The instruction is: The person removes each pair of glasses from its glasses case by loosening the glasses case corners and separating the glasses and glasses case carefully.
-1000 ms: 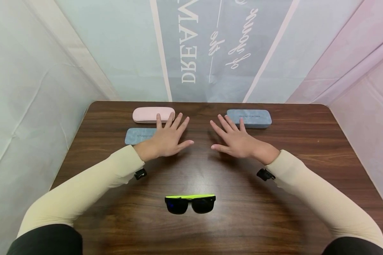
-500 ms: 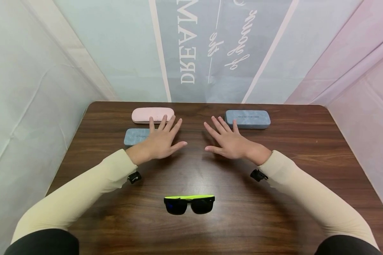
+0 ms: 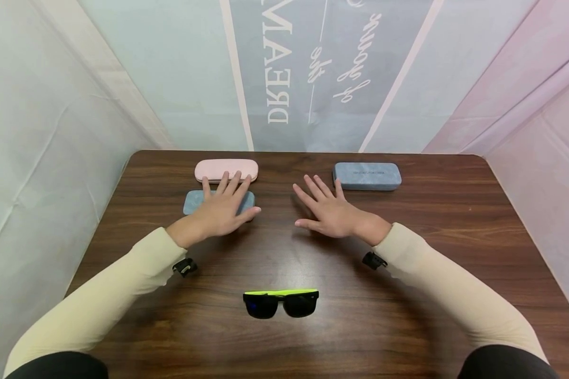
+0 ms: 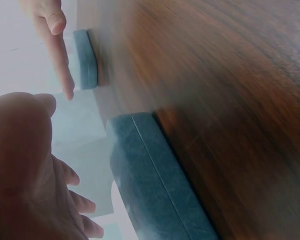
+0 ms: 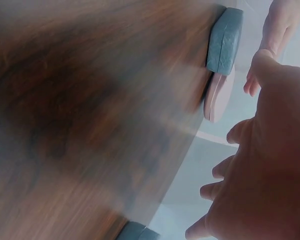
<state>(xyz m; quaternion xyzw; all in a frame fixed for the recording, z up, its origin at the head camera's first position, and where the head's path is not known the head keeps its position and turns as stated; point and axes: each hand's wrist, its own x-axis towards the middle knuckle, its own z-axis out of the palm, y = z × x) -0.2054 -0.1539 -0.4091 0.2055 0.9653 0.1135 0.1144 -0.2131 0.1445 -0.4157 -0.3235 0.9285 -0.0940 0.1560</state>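
Note:
My left hand (image 3: 216,211), palm down with fingers spread, hovers over the near-left blue glasses case (image 3: 246,201) and hides its middle. In the left wrist view that blue case (image 4: 150,175) lies on the wood with air between it and the palm. Behind it lies a pink glasses case (image 3: 211,169), overlapped by the left fingertips in the head view. My right hand (image 3: 335,216), also spread and holding nothing, hangs above the table, its little finger near the corner of another blue glasses case (image 3: 367,176). Black sunglasses (image 3: 281,305) with yellow-green temples lie nearest me, lenses toward me.
The brown wooden table (image 3: 389,316) ends at the back against a printed cloth backdrop (image 3: 322,79). White cloth walls (image 3: 38,158) flank it on the left and right. A small black camera (image 3: 185,267) sits on each wrist.
Both hands have drifted left, the left one further, uncovering the right end of the near-left blue case. The right hand has moved off the right-hand blue case. Cases and sunglasses stay put.

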